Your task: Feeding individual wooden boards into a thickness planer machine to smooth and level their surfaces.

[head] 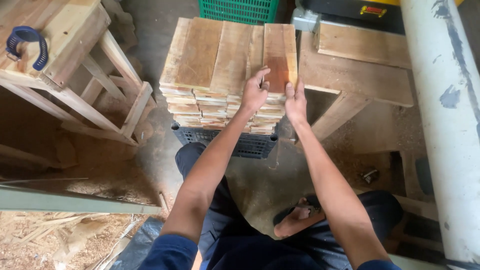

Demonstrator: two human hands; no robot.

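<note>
hands: left hand (255,92), right hand (296,102) grip top plank (279,57) of stack (220,107) on dark crate (250,145).

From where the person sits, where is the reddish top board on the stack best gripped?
Grip the reddish top board at its near end, from the person's side: that end shows open above the stack, and both hands, left and right, already meet it there.
</note>
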